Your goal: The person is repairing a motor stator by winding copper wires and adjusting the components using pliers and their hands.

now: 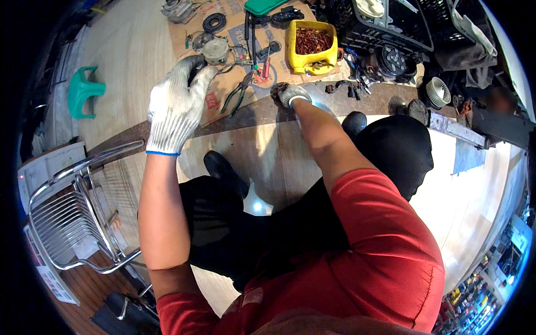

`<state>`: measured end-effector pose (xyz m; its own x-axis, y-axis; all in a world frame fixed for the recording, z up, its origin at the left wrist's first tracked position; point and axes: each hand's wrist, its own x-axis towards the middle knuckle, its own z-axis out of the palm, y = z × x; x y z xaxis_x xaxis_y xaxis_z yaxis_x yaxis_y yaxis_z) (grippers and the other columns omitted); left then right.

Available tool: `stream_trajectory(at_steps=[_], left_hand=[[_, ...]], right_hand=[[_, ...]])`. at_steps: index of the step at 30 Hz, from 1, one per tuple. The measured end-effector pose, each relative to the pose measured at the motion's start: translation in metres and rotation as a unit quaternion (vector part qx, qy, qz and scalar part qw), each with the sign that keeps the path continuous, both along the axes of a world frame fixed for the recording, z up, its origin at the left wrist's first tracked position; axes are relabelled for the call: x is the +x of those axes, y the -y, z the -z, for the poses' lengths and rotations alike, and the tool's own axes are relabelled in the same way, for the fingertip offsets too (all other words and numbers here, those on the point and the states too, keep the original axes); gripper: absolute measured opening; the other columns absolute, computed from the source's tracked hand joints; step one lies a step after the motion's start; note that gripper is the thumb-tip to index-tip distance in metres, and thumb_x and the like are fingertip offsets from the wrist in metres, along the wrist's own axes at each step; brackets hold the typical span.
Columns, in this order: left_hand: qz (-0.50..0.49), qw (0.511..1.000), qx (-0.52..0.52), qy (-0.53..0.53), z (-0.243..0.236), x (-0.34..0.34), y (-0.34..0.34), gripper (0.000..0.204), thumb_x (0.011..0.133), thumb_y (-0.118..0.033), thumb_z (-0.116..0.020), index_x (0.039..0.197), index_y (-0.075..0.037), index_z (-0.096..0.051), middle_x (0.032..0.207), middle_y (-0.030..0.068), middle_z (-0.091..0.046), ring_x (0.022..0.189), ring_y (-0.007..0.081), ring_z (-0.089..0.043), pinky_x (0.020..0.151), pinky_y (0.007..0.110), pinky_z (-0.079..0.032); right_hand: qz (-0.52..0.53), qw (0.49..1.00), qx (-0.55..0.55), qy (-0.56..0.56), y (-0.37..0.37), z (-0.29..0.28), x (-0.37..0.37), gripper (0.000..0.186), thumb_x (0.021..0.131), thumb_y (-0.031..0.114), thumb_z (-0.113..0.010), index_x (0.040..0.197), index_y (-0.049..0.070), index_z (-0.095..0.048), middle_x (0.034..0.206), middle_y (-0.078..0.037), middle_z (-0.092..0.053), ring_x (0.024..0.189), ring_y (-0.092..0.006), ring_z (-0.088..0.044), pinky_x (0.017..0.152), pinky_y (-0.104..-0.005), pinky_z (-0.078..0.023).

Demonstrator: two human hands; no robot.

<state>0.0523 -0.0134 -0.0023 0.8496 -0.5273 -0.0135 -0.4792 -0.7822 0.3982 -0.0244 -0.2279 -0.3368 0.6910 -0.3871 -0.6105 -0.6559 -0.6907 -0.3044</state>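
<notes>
My left hand (pixel 177 106), in a whitish knit glove with a blue cuff edge, is over the cardboard. Its thumb and fingers are curved and apart, close beside a round grey metal part (pixel 216 51). My right hand (pixel 295 95) is gloved too and closed, low at the front edge of the work area. Dark material shows at its fingers; I cannot tell whether that is a held thing or soiled glove. Between the hands lie pliers (pixel 237 95) with dark green handles and a red-handled screwdriver (pixel 266 69). A small red packet (pixel 211 101) rests near my left hand.
A cut-open yellow jug (pixel 312 68) holds many reddish-brown pieces. Behind are a black ring-shaped part (pixel 214 23) and black crates (pixel 385 33). To the right stands a white finned cylinder (pixel 438 92). At left are a green stool (pixel 86 92) and a metal chair (pixel 72 212).
</notes>
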Motion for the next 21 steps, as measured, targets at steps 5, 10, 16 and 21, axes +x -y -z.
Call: stream_trajectory(at_steps=[5, 10, 16, 21], left_hand=[[-0.004, 0.999, -0.031, 0.005, -0.005, 0.004, 0.004, 0.047, 0.094, -0.044, -0.059, 0.123, -0.007, -0.065, 0.113, 0.0171, -0.070, 0.103, 0.0286, -0.069, 0.088, 0.036, -0.053], [-0.068, 0.989, -0.134, 0.021, -0.023, 0.006, -0.010, 0.055, 0.093, -0.054, -0.054, 0.117, -0.007, -0.068, 0.109, 0.0197, -0.070, 0.107, 0.0363, -0.065, 0.093, 0.041, -0.049], [-0.130, 0.865, -0.415, -0.252, -0.032, 0.001, -0.009, 0.061, 0.096, -0.049, -0.056, 0.134, -0.001, -0.055, 0.123, 0.0142, -0.065, 0.107, 0.0227, -0.063, 0.093, 0.035, -0.049], [-0.062, 0.600, -0.657, -0.452, 0.012, -0.001, 0.012, 0.044, 0.102, -0.034, -0.050, 0.130, 0.001, -0.055, 0.121, 0.0121, -0.064, 0.106, 0.0239, -0.063, 0.093, 0.035, -0.051]], right_hand=[[-0.014, 0.995, 0.028, 0.098, 0.017, -0.007, -0.005, 0.051, 0.094, 0.048, -0.047, 0.113, 0.006, -0.070, 0.115, -0.023, -0.066, 0.110, -0.0367, -0.063, 0.095, -0.0440, -0.048], [-0.101, 0.909, 0.175, 0.363, -0.013, -0.113, 0.010, 0.032, 0.094, 0.035, -0.058, 0.104, 0.008, -0.072, 0.096, -0.023, -0.069, 0.093, -0.0371, -0.067, 0.081, -0.0441, -0.051], [-0.222, 0.814, 0.117, 0.524, -0.013, -0.268, 0.006, 0.035, 0.094, 0.034, -0.060, 0.113, 0.005, -0.067, 0.089, -0.018, -0.070, 0.083, -0.0239, -0.068, 0.072, -0.0370, -0.051], [-0.131, 0.817, 0.331, 0.453, -0.004, -0.357, -0.029, 0.037, 0.096, 0.025, -0.062, 0.128, 0.006, -0.061, 0.119, -0.009, -0.068, 0.107, -0.0169, -0.063, 0.094, -0.0298, -0.048]])
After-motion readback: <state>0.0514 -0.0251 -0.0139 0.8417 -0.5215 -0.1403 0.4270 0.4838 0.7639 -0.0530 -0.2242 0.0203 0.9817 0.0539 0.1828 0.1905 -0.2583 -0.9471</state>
